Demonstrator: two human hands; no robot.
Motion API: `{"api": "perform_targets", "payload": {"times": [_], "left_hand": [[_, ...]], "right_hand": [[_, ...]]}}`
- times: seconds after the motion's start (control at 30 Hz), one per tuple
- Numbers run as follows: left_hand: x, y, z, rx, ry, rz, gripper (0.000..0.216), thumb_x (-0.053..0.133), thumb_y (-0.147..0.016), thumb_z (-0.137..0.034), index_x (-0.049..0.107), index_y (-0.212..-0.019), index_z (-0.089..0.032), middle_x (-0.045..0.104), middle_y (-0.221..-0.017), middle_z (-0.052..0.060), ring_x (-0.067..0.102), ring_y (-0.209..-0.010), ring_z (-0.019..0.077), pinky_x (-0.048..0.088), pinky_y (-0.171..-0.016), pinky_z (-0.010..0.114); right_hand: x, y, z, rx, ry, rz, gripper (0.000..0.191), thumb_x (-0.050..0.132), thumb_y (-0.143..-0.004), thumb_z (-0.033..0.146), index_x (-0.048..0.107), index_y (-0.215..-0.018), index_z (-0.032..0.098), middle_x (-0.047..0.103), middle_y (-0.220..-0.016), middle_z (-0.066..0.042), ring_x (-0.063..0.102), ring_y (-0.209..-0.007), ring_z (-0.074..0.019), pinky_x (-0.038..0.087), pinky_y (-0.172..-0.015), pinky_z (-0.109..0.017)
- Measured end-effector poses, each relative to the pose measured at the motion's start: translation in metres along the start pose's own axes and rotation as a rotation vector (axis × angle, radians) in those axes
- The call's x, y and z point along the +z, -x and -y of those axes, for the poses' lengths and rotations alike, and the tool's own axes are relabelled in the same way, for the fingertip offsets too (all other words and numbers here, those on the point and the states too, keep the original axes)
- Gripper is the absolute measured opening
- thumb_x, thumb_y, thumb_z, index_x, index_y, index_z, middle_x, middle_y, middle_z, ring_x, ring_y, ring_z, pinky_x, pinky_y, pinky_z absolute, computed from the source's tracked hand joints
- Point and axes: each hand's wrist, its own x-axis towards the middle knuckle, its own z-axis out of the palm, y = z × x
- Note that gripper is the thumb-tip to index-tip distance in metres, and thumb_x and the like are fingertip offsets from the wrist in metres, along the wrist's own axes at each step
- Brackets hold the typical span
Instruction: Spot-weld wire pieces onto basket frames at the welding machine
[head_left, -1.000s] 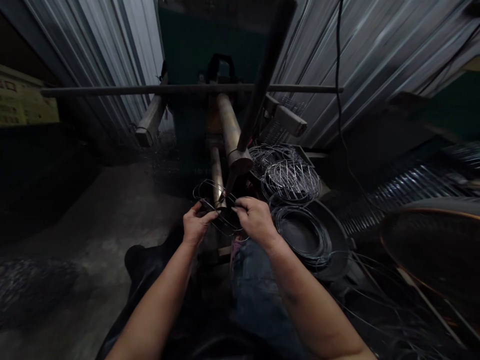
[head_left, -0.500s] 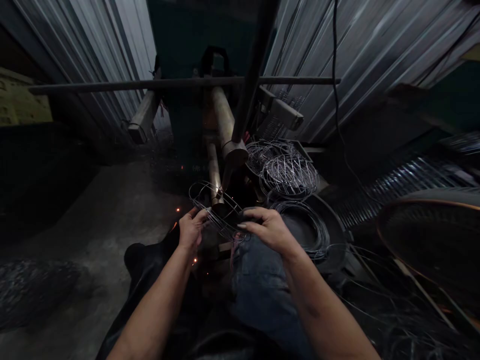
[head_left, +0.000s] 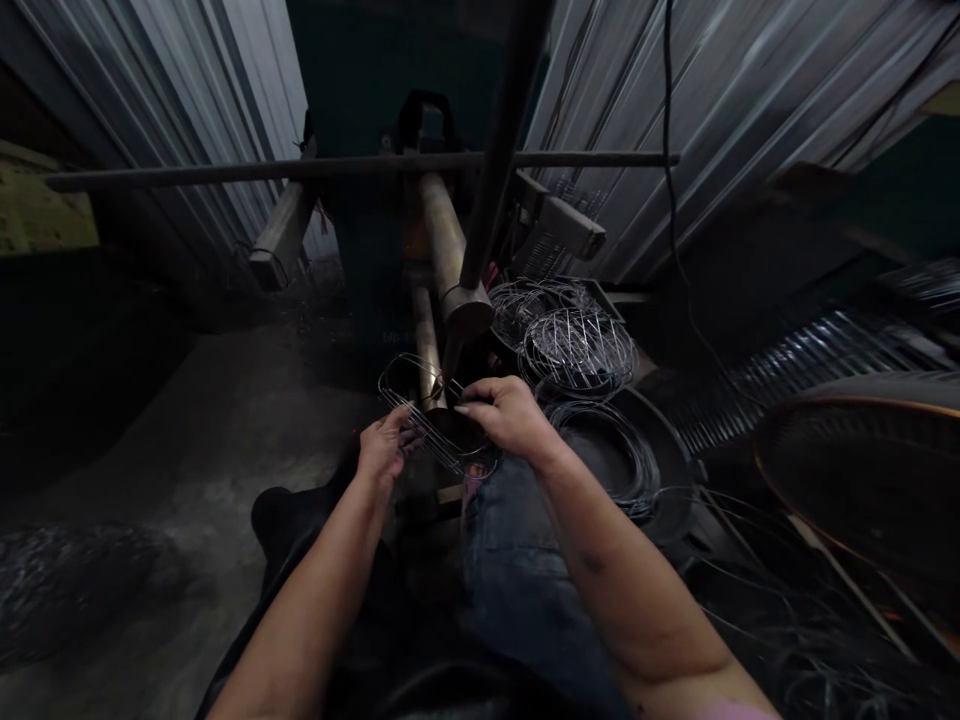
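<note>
A round wire frame (head_left: 427, 432) with parallel bars lies tilted around the end of the lower brass-coloured rod (head_left: 427, 340) of a machine. My left hand (head_left: 384, 446) grips its near left side, fingers wrapped over the wires. At the frame's far right edge my right hand (head_left: 506, 412) has thumb and forefinger pinched on it, close to the tip of the upper electrode (head_left: 450, 358). The exact spot under those fingertips is too dark to make out. Above is the thick upper cylinder (head_left: 448, 235), whose slanting bar rises toward me.
To the right, finished-looking wire grids (head_left: 577, 345) are piled beside a coil of wire rings (head_left: 622, 450) in a round dark tub (head_left: 679, 490). A horizontal bar (head_left: 225, 172) crosses ahead. A hanging cable (head_left: 670, 180) and a large fan-like round rim (head_left: 847, 400) stand at right.
My right hand has moved left and forward, closer to the electrode tip. The wire frame has shifted slightly, and the orange sparks seen before are gone.
</note>
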Motion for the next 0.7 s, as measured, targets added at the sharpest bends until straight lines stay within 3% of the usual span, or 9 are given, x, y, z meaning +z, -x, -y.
{"api": "perform_targets", "payload": {"times": [0.23,0.47,0.7], "left_hand": [[0.003,-0.003,0.002,-0.017,-0.003,-0.012,0.043,0.08,-0.048,-0.034,0.056,-0.077,-0.014,0.06,-0.062,0.001,0.061,-0.052,0.0183,0.049,-0.052,0.03],[0.007,0.002,0.004,-0.036,-0.023,-0.049,0.04,0.076,-0.053,-0.033,0.057,-0.083,-0.015,0.059,-0.066,0.002,0.062,-0.055,0.0195,0.049,-0.054,0.032],[0.007,0.012,0.01,-0.062,-0.025,0.057,0.039,0.078,-0.053,-0.029,0.06,-0.086,-0.016,0.062,-0.078,0.004,0.064,-0.067,0.021,0.052,-0.062,0.036]], "right_hand": [[0.0,-0.009,-0.003,0.026,0.02,-0.02,0.009,0.067,-0.072,0.01,0.075,-0.074,0.014,0.069,-0.068,-0.002,0.062,-0.069,-0.0162,0.043,-0.061,-0.023],[-0.006,0.008,-0.022,0.032,-0.105,-0.028,0.01,0.07,-0.068,0.016,0.074,-0.077,0.014,0.067,-0.069,0.0,0.06,-0.07,-0.016,0.045,-0.064,-0.024],[-0.01,0.019,-0.033,0.098,-0.167,0.022,0.009,0.07,-0.066,0.016,0.073,-0.073,0.013,0.066,-0.065,0.0,0.059,-0.066,-0.0156,0.044,-0.063,-0.025]]}}
